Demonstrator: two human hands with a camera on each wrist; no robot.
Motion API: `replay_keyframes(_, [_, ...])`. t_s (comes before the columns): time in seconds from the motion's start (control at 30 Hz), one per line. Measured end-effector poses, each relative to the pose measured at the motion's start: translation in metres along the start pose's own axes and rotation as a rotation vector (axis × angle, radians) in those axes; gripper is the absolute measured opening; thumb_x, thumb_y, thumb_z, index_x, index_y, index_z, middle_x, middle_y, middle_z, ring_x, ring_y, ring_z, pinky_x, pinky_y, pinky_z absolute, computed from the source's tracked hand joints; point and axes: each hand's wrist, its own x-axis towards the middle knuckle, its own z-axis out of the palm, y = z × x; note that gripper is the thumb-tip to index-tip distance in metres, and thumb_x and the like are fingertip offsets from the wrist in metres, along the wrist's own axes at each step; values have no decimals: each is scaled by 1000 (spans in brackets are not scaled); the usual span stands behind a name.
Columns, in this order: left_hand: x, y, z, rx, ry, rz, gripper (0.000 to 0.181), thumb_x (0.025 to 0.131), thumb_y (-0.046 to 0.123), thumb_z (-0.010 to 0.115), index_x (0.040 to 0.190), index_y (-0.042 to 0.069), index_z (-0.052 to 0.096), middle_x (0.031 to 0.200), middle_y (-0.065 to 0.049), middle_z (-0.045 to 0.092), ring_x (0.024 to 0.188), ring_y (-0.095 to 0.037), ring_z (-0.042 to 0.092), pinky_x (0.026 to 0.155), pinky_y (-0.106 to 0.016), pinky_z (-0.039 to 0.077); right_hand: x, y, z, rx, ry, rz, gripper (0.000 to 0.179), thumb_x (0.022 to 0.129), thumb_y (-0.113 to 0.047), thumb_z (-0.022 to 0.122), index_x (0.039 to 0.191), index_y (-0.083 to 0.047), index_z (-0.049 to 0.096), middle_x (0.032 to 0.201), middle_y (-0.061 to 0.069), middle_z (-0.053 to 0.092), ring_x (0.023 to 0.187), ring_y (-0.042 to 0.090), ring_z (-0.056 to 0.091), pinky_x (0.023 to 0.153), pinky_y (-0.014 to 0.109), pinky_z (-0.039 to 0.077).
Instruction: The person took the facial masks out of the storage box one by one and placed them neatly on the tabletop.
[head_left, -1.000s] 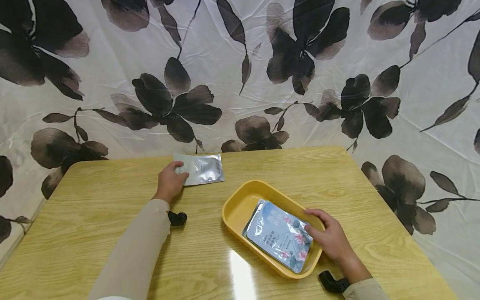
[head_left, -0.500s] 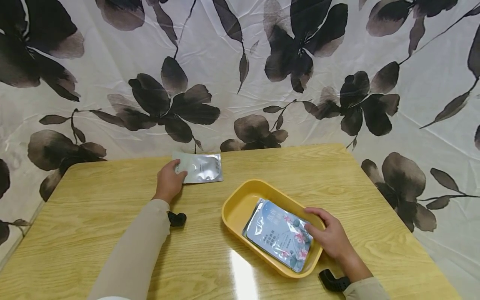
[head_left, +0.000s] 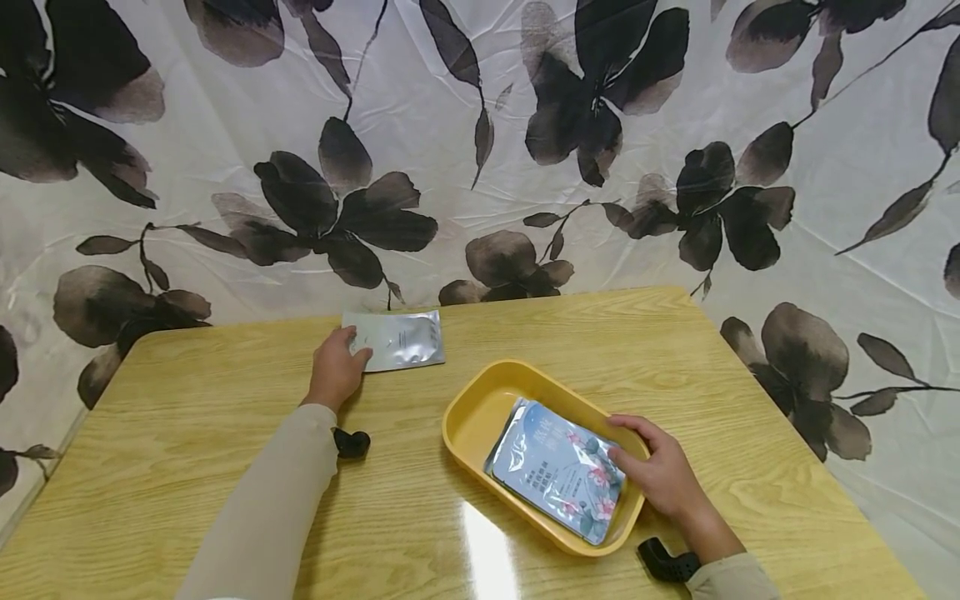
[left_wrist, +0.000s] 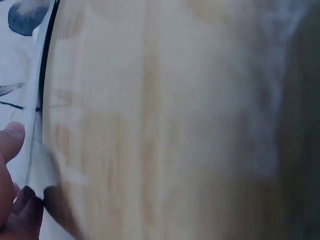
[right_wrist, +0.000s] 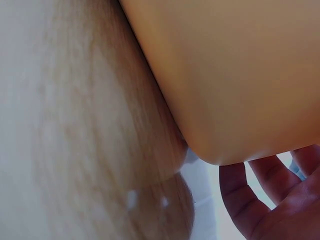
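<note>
Silver foil makes the flat, rectangular pouch point(head_left: 405, 340) that I see lying near the far edge of the yellow wood-grain table point(head_left: 405, 483), left of the middle; the left hand point(head_left: 334, 371) touches its left end, though I cannot tell whether thumb and fingers pinch it. Nearer the table's right edge, the right hand point(head_left: 663, 473) grips the right end of a yellow, round-cornered plastic tub point(head_left: 480, 425) holding glossy blue, pink-flowered packets point(head_left: 557, 471).
</note>
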Motion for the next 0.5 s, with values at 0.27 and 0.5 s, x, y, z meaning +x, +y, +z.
replay_keyframes(0.27, [-5,0,0,-6,15,44,57,102,15,58,151,-6,36,159,-28,23,145,-43,22,116,-53,22,0,-2,1,-6,8,-3,35,91,0,68,126,2,62,129,22,60,107,20,60,85,20,50])
replay_keyframes(0.5, [-8,-1,0,-3,24,50,61,101,16,61,151,-5,35,158,-27,26,145,-44,23,116,-54,21,-1,-2,1,-24,8,6,36,91,-1,68,126,2,63,129,21,60,107,21,60,85,20,50])
